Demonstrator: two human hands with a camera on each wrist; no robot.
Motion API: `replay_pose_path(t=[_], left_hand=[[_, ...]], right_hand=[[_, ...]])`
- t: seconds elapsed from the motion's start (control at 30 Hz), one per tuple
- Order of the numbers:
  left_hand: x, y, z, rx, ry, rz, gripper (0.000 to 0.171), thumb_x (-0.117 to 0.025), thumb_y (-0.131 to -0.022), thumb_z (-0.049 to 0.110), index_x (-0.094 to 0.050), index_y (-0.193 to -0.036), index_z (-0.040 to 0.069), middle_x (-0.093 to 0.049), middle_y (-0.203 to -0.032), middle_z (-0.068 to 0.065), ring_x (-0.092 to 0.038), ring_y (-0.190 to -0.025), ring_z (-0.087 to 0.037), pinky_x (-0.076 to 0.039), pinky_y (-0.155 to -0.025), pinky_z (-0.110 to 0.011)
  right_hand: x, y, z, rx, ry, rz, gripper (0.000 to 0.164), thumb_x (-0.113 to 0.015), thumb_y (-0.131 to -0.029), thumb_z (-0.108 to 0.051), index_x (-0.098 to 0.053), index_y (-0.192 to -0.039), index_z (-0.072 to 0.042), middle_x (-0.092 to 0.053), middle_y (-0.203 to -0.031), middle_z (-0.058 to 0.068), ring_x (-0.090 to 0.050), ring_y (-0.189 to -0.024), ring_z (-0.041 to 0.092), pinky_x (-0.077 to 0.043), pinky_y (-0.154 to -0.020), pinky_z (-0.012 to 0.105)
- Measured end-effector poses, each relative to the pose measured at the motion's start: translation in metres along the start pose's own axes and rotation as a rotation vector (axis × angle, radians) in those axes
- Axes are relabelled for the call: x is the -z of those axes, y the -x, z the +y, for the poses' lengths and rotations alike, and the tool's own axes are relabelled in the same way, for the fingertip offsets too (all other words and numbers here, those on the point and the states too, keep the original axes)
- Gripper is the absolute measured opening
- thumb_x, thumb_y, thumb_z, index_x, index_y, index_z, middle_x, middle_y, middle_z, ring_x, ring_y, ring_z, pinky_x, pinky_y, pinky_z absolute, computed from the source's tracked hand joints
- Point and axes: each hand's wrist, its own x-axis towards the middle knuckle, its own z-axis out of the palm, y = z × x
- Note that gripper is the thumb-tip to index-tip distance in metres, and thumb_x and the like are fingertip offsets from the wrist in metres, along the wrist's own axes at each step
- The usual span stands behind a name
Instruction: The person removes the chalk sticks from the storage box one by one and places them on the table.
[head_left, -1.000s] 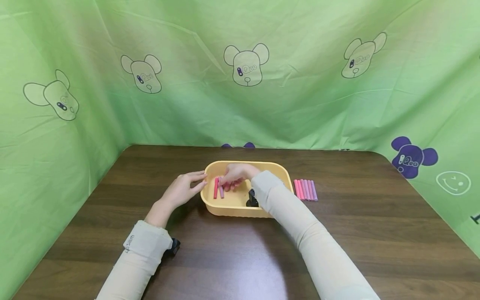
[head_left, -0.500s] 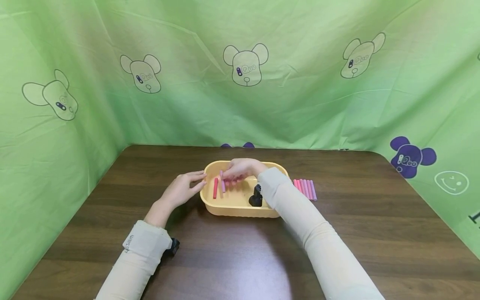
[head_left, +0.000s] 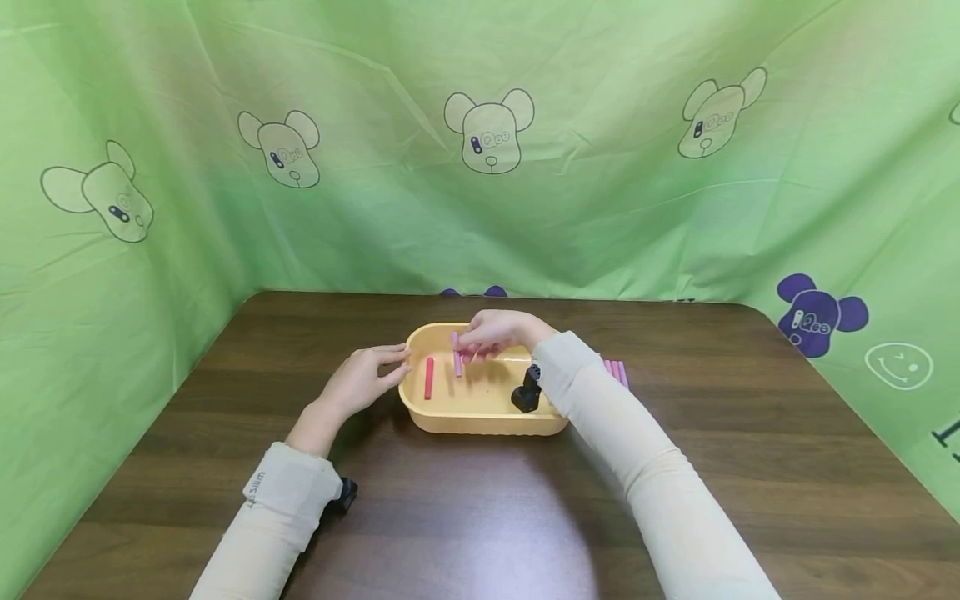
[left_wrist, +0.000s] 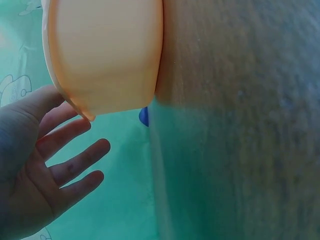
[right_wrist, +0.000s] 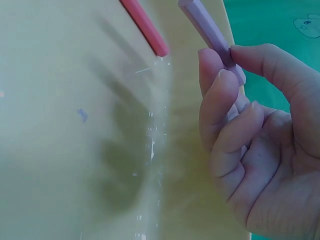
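My right hand (head_left: pixel 495 330) pinches a purple chalk stick (right_wrist: pixel 206 27) between thumb and index finger, above the floor of a yellow tray (head_left: pixel 480 424). In the right wrist view its other fingers curl in toward the palm. A red chalk stick (head_left: pixel 429 379) lies in the left part of the tray. At the tray's left end is my left hand (head_left: pixel 356 385), fingertips right at the rim. The left wrist view shows the left hand's fingers (left_wrist: pixel 80 162) spread and slightly bent beside the tray wall.
Several pink and purple chalk sticks (head_left: pixel 618 372) lie in a row on the wooden table (head_left: pixel 465 500), right of the tray, partly hidden by the right sleeve (head_left: pixel 637 433). A green printed cloth (head_left: pixel 375 233) hangs behind the table.
My right hand has lifted the purple chalk stick away from the red one and moved it up and to the right. The left hand has stayed at the tray's rim.
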Motion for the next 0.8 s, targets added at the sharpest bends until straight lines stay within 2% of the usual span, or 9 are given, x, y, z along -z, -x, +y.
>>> replay_pose_path(t=[0.8], left_hand=[[-0.001,0.000,-0.001,-0.011,0.013,0.007,0.037,-0.061,-0.089,0.023,-0.063,-0.122,0.005,-0.059,-0.129,-0.012,-0.054,-0.122,-0.029,-0.044,-0.102,-0.045]], right_hand=[[0.014,0.026,0.010,0.043,-0.026,0.018,0.024,-0.051,-0.094,-0.020,-0.065,-0.100,-0.001,-0.065,-0.073,-0.005,-0.053,-0.057,0.004,-0.040,-0.051,0.013]])
